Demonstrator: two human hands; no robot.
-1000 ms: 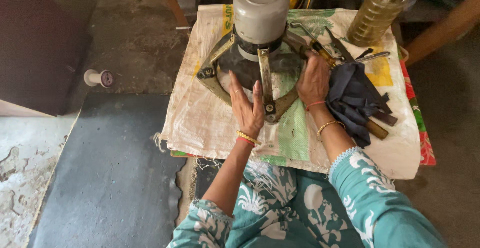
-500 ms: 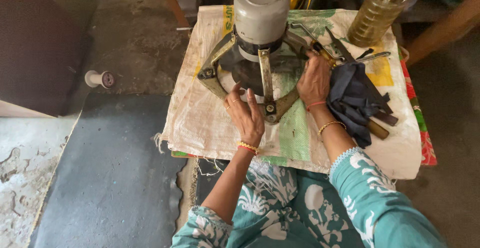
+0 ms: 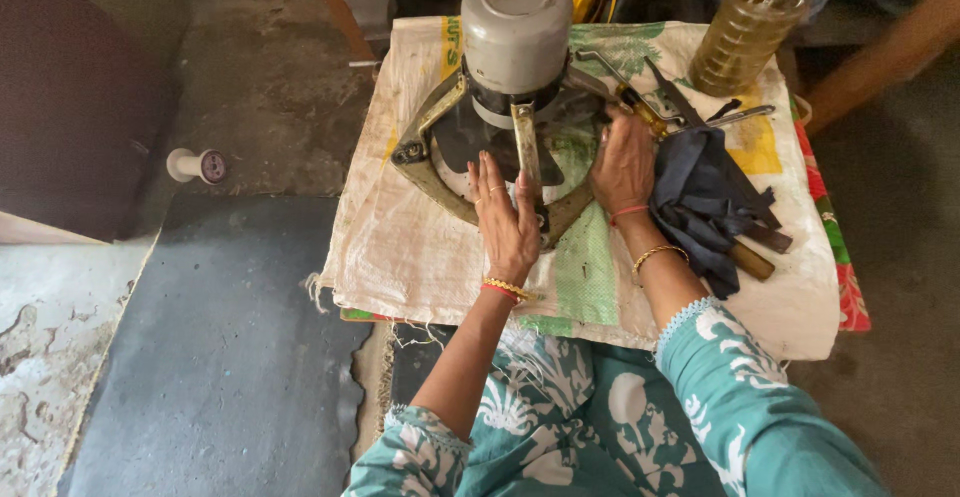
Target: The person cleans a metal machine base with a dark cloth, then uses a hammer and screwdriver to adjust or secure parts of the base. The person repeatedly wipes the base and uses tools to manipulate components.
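Fingers of left hand (image 3: 508, 219) flat on fan motor frame (image 3: 520, 162), right hand (image 3: 622, 162) alongside

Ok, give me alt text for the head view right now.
Both hands press on a motor unit with a metal bracket frame, on a woven sack: left hand on the front bracket, right hand at its side. Dark cloth and tools lie right.

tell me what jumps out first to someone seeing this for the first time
The grey motor housing in its three-armed metal frame dominates the top centre, sitting on a white woven sack. The left hand lies flat on the frame's near arm, while the right hand rests at its right edge. Further right lie a dark cloth, some hand tools and a jar of amber liquid.
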